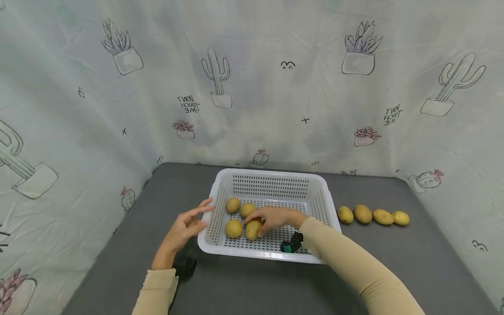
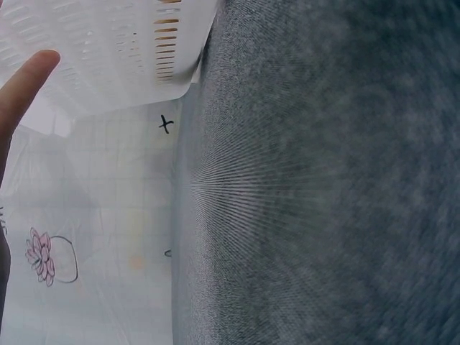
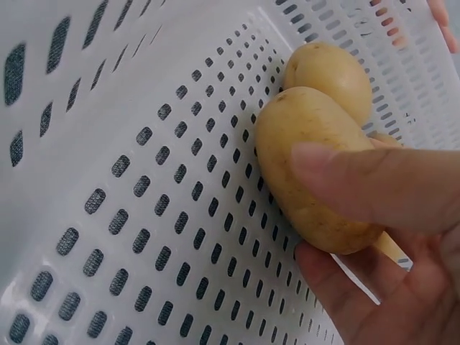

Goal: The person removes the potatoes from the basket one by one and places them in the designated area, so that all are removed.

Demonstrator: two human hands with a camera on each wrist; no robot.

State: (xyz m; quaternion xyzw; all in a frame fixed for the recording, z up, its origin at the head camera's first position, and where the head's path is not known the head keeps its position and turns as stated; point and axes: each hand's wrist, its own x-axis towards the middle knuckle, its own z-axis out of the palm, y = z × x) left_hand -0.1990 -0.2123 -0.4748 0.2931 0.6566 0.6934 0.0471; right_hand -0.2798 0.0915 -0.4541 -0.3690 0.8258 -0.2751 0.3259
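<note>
A white plastic basket (image 1: 271,252) with slotted walls and floor stands on the dark table. Inside it, my right hand (image 1: 272,217) grips a potato (image 3: 320,215), the thumb on its upper side and fingers curled beneath in the right wrist view. Close by lie another potato (image 1: 234,228) to the left and two more behind, one of them the nearer potato (image 1: 248,210). My left hand (image 1: 184,227) rests at the basket's left side with fingers extended against the rim. One straight finger (image 2: 29,83) shows along the outer wall in the left wrist view.
On the table to the right of the basket, several potatoes (image 1: 363,214) lie in a row. A pale curtain (image 1: 252,87) printed with cacti hangs behind the table and along both sides. Dark grey tabletop (image 1: 244,284) extends in front of the basket.
</note>
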